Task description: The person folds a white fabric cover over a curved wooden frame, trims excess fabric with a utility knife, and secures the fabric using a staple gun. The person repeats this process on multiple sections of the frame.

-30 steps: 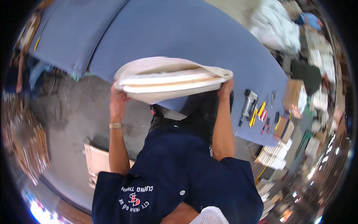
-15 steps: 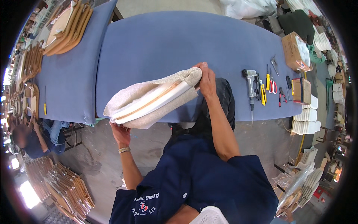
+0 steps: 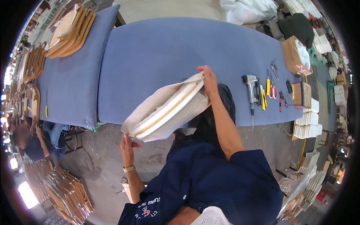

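Note:
Held up between my hands at the near edge of the blue padded table is a seat cushion (image 3: 170,107), tilted edge-on with its far right end higher. White foam and a thin wooden edge show between loose flaps of beige fabric. My right hand (image 3: 210,80) grips the upper right end, its fingers wrapped over the fabric. At the lower left end, my left hand (image 3: 128,148) pinches the fabric's corner from below. Some fingers of both hands are hidden behind the cushion.
On the table (image 3: 180,45), to the right, lie a nail gun (image 3: 252,92), a yellow cutter (image 3: 263,98), red-handled scissors (image 3: 273,91) and pliers (image 3: 282,100). Cardboard boxes (image 3: 296,56) stand at the right edge. Stacked seat pieces (image 3: 71,32) sit at the far left. A person (image 3: 32,138) is at the left.
The cushion has shifted right and toward me, and turned steeper, showing more of its edge. My left hand has moved right and nearer with its end.

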Demonstrator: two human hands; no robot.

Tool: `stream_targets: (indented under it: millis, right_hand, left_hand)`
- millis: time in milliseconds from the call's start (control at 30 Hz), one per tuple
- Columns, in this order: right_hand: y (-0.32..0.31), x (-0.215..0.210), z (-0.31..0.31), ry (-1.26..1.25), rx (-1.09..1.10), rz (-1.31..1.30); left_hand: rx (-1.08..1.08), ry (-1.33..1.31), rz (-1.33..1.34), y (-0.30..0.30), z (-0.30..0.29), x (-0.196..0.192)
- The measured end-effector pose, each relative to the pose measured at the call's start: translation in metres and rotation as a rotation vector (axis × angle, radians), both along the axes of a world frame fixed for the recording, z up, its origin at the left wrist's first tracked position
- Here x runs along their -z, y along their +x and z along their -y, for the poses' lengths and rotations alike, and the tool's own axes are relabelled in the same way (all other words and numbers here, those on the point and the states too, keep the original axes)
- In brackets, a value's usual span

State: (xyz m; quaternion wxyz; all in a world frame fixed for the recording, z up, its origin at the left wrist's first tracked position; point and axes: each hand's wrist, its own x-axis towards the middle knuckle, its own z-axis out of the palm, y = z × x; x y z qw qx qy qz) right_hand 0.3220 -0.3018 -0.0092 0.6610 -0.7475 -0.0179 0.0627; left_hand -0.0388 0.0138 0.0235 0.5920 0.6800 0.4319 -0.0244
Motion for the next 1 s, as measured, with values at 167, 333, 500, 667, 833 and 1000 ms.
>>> stream_targets:
  millis: [167,333,500,667,833,1000]
  right_hand:
    - [-0.004,0.027,0.022,0.080,0.021,0.000]
    - [-0.020,-0.006,0.005,0.022,-0.122,0.176]
    - [-0.029,-0.004,0.021,0.053,-0.085,0.101]
    - [-0.061,0.004,0.057,0.015,-0.003,0.021]
    - [-0.093,0.003,0.072,0.173,0.049,-0.024]
    - [-0.103,-0.018,0.058,0.610,0.111,-0.282]
  left_hand:
    - [0.668,0.719,-0.378,0.048,0.000,-0.078]
    - [0.910,0.610,0.188,0.131,0.039,-0.096]
    - [1.022,0.741,0.375,0.221,0.127,-0.078]
    - [1.160,0.769,0.383,0.249,0.153,-0.050]
    - [1.123,0.663,0.503,0.245,0.157,-0.062]
    - [0.844,0.595,0.659,0.246,0.133,-0.090]
